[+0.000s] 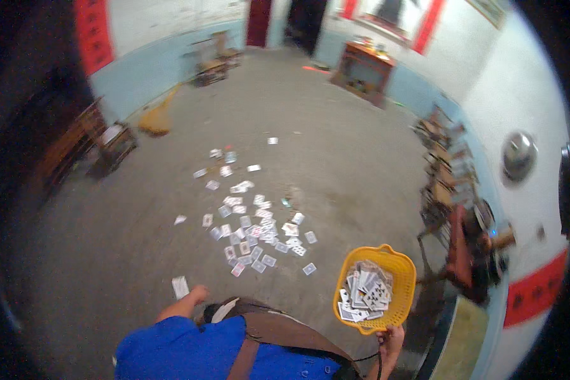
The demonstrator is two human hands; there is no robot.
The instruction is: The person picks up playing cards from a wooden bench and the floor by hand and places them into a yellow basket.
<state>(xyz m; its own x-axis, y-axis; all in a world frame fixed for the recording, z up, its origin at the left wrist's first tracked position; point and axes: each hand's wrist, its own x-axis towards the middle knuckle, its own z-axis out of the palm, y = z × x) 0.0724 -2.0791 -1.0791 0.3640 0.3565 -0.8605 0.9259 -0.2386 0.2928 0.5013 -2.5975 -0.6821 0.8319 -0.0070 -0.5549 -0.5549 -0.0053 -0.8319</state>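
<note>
My right hand (pixel 390 336) grips the near rim of a yellow plastic basket (pixel 403 280) at the lower right. Inside it lies a loose heap of playing cards (pixel 365 289), some face up and some face down. A dark cord hangs by that wrist. My left hand (pixel 199 293) is low at the left, in front of my body; its fingers are too blurred to read. Close to its left is a white rectangular item (pixel 180 287), possibly cards or a card box. Ahead of me many playing cards (pixel 266 232) are scattered over the concrete floor (pixel 356 180), densest in the middle.
A small bottle (pixel 230 155) stands beyond the cards. Wooden chairs (pixel 211 66) and a broom (pixel 156 118) are along the left wall, a bench (pixel 76 137) nearer. More chairs (pixel 441 161) and a reddish table (pixel 460 251) line the right. An altar-like table (pixel 365 71) stands at the back.
</note>
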